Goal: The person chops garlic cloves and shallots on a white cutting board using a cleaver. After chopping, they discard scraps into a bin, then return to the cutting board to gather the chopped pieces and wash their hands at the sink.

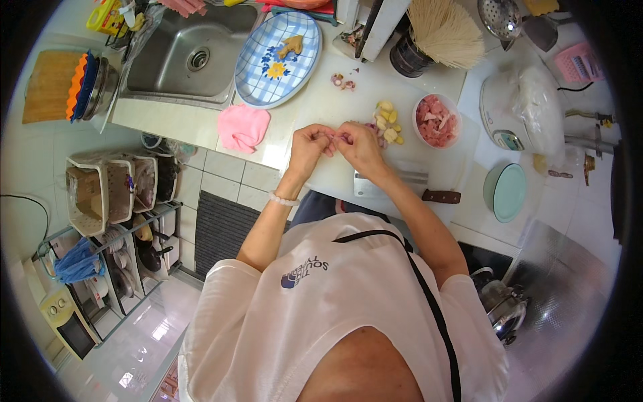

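My left hand and my right hand meet over the pale cutting board, their fingertips pinching a small purplish piece, probably shallot. Just right of my right hand lie peeled garlic cloves with a few purple shallots, partly hidden by the hand. Purplish peel scraps rest farther back. A cleaver with a brown wooden handle lies under my right forearm. Beyond the garlic is a white bowl of cut raw meat.
A blue checked oval plate bears ginger root, beside the steel sink. A pink cloth lies at the counter's edge. A dark holder of dry noodles stands behind; a rice cooker and green bowl are at right.
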The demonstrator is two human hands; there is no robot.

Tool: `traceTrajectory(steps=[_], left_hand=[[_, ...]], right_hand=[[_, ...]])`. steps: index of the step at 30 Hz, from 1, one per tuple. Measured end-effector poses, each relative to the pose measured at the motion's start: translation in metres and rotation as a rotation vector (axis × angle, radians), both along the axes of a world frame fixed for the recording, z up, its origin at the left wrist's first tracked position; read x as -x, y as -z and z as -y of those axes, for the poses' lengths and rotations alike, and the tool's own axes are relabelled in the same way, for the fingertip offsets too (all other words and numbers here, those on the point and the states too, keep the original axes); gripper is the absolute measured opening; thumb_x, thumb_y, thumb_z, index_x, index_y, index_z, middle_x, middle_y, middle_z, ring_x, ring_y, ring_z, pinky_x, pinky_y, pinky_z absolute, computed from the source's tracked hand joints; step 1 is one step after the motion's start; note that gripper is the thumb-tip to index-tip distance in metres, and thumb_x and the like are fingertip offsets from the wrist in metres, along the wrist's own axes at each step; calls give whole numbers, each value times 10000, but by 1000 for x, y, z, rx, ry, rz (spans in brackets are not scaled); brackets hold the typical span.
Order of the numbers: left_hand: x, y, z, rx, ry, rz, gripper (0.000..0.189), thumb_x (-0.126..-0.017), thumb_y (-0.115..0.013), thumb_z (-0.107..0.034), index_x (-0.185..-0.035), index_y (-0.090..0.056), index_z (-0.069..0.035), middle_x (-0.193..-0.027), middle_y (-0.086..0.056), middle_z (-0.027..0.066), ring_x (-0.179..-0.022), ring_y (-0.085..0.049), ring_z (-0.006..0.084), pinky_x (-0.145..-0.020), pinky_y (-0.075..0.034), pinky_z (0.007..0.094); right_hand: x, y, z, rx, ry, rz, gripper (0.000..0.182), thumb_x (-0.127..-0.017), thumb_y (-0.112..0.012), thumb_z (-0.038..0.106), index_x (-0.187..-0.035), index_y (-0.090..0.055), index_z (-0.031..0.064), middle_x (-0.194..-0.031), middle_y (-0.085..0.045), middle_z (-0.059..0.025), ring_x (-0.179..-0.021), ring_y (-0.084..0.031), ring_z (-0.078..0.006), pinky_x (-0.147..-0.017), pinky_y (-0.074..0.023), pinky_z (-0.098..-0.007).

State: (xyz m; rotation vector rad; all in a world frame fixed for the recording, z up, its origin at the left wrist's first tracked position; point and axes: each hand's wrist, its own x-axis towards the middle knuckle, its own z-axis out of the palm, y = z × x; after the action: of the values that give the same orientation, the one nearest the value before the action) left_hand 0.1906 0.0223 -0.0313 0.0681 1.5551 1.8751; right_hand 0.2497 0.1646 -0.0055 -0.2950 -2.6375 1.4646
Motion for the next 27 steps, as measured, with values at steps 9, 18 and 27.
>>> traceTrajectory(steps=[9,18,27], left_hand=[[4,-5,-1,-317,-31,377,128,-814,-479,67,-849,-596,30,-738,-618,103,-604,-583,157,-539,-479,246],[6,6,5,-594,-138,643,145,-848,-468,-19,-896,-583,55,-819,-631,143,-749,-610,220,-707,-532,275],[14,18,12,-634,-73,639,208,-944,-475,-134,-917,-599,31,-856,-645,126,-747,-621,216,-715,-535,299]], right_hand=[[3,6,-4,226,56,95,66,-733,-656,48,-783,-632,13,-720,-640,-115,-641,-614,-190,-593,-475,-310],[11,-2,-10,590,97,165,55,-789,-654,35,-825,-631,-1,-714,-636,-29,-639,-576,-65,-551,-460,-211],[11,10,-22,523,137,193,77,-796,-656,46,-850,-626,-1,-698,-617,-27,-616,-560,-74,-552,-455,-222]])
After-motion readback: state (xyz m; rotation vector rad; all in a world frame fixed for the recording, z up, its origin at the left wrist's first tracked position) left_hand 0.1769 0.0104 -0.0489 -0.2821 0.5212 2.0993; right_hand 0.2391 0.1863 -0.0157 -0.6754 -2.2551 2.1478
